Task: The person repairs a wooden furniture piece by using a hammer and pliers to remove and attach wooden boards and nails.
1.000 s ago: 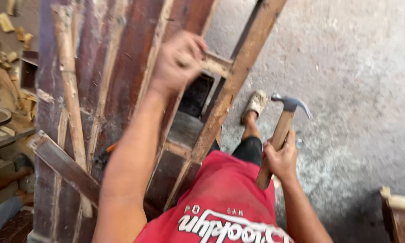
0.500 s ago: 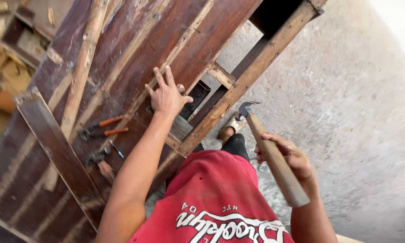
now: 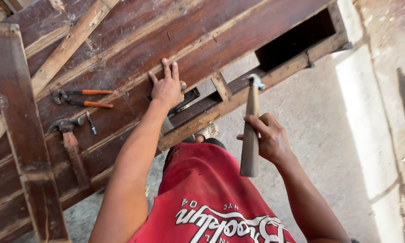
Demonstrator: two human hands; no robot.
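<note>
My left hand [image 3: 167,86] lies flat, fingers spread, on the dark brown wooden panel [image 3: 135,40], close to its lower edge. My right hand [image 3: 266,137] grips the wooden handle of a claw hammer [image 3: 251,123], whose metal head points up toward the light wooden frame rail [image 3: 238,100]. The hammer head hangs just above that rail, beside a short cross piece. My red shirt fills the bottom of the view.
Orange-handled pincers [image 3: 82,98], a second hammer [image 3: 72,146] and a small dark tool [image 3: 91,123] lie on the panel to the left. A dark plank [image 3: 27,135] crosses the left side. Grey concrete floor [image 3: 319,126] spreads to the right. A sandalled foot [image 3: 208,131] shows below the rail.
The view has swung so the panel fills the top. My left hand has gone from gripping a frame slat to lying flat on the panel. The hammer has come up closer to the rail.
</note>
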